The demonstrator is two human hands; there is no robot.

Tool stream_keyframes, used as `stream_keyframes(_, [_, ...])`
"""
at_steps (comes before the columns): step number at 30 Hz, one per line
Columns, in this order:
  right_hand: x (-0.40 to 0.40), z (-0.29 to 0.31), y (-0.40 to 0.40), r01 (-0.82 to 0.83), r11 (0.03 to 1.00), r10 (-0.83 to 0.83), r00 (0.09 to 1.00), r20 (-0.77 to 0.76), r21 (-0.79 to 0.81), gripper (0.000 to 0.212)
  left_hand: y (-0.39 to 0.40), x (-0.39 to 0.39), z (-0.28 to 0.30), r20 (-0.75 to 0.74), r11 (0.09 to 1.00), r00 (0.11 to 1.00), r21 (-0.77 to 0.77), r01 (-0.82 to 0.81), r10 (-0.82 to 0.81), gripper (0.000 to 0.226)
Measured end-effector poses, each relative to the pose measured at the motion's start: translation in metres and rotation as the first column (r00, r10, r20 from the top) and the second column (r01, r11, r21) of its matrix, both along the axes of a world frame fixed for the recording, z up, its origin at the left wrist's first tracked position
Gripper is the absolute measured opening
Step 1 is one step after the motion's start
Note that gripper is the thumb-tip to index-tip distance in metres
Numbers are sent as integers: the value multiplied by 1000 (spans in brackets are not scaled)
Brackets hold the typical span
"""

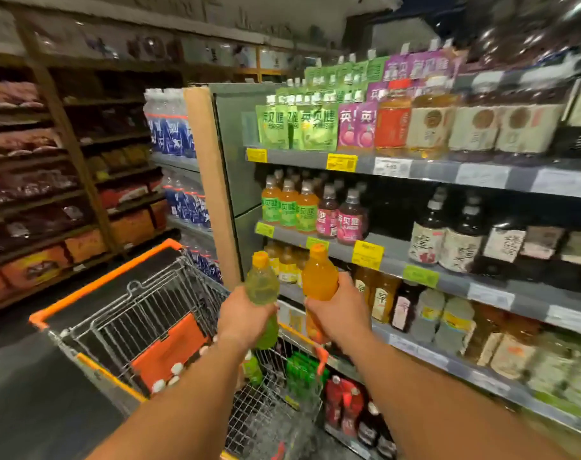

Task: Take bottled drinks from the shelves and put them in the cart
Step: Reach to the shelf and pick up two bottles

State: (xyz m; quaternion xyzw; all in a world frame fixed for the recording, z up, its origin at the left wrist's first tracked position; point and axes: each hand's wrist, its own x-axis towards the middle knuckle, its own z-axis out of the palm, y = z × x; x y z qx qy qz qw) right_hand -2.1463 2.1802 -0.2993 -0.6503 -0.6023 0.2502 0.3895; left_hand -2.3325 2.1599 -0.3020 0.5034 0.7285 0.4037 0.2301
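Observation:
My left hand (244,315) grips a green drink bottle (262,287) with an orange cap. My right hand (340,310) grips an orange drink bottle (319,277), also orange-capped. Both bottles are upright, side by side, in front of the drink shelves (481,175) and above the near right corner of the wire cart (143,313). The cart has an orange rim and an orange child-seat flap. Inside it lie several white-capped bottles (169,376) and a green bottle (251,368). More bottled drinks (299,210) stand in rows on the shelves to the right.
The grey shelf unit runs along the right, with price tags on its edges and drink pouches (312,127) on top. Blue-labelled water bottles (173,134) fill the end rack ahead. Dark wooden shelves (43,180) with packaged goods line the left. The aisle floor (24,393) lies at lower left.

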Motion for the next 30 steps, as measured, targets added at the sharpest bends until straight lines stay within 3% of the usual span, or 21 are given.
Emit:
stream_keyframes(8, [143,7,-152,244,969,-244,970,8,29,43,-97,149,8,-11,966,966,-15,260,-260,36])
stream_keyframes(12, [203,12,-219,375,925,-378,925,32,68,46,-134,224,8,7,897,897,-4,441,-441,33])
stream_keyframes(20, [291,28,-347,722,691,-723,691,2,24,47,-203,333,16,86,688,686,-10,726,-723,38])
stream_keyframes(30, [342,21,-483,864,503,-863,503,45,4,58,-299,420,18,35,479,480,-36,877,-876,46])
